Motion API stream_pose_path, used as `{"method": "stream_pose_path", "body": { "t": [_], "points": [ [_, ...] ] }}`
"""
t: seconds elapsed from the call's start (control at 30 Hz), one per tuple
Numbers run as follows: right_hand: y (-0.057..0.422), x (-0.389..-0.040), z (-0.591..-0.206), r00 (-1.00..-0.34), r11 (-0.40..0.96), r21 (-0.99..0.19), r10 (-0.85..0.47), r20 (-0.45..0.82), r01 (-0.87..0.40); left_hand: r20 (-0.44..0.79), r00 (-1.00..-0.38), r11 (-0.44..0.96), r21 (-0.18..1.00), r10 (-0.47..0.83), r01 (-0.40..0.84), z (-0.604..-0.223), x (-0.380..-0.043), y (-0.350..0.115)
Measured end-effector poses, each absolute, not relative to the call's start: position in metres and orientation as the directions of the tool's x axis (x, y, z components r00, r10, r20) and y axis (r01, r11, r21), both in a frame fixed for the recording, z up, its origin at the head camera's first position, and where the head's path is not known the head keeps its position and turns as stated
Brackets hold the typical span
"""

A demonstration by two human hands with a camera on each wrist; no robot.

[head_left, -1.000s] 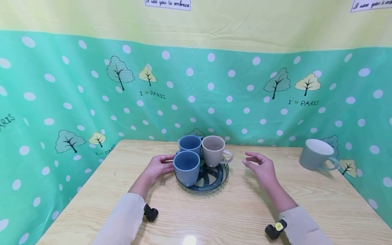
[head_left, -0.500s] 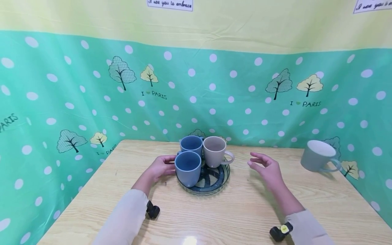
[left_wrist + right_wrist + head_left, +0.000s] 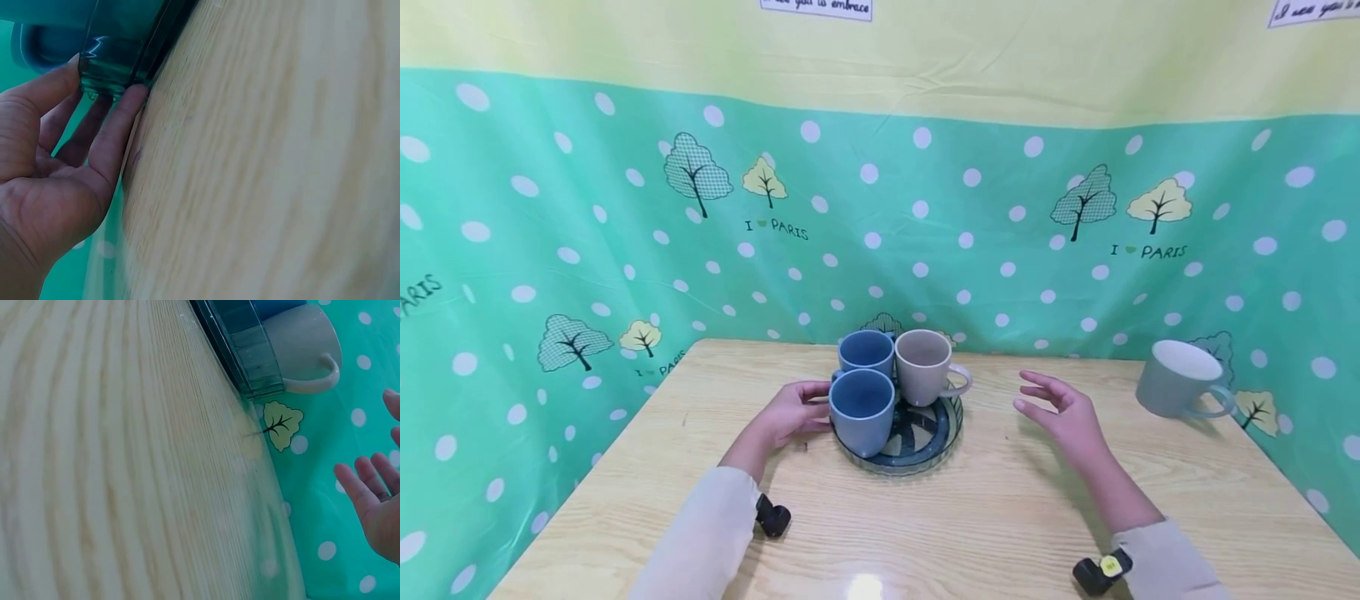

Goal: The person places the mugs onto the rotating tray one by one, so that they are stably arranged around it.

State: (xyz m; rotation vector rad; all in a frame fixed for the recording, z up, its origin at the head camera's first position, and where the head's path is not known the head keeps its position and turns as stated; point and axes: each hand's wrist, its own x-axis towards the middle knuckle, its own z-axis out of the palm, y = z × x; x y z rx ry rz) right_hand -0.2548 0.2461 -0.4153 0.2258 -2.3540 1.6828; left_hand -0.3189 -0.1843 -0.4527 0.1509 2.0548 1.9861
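Note:
A round glass tray with a ribbed rim bears three mugs. A blue mug stands at the front left, a second blue mug behind it and a pinkish-beige mug at the back right, handle to the right. My left hand is at the tray's left side. In the left wrist view, that hand's thumb and fingertips touch the dark glass wall. My right hand hovers right of the tray, fingers spread, holding nothing; in the right wrist view this hand is partly cut off.
A grey-green mug with a white inside stands at the table's right, its handle to the right. Behind the wooden table hangs a green and yellow curtain with dots and trees.
My right hand has drifted to the right, farther from the tray, and its fingers have spread a little. The left hand stays at the tray's side; the mugs stand where they were.

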Motion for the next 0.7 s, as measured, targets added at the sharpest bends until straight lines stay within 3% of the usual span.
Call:
{"method": "stream_pose_path", "body": {
  "t": [0.7],
  "points": [
    [0.263, -0.242, -0.407, -0.914, 0.276, -0.88, 0.012, 0.405, -0.386, -0.134, -0.964, 0.014, 0.991, 0.228, -0.135, -0.451, -0.306, -0.18]
  ]
}}
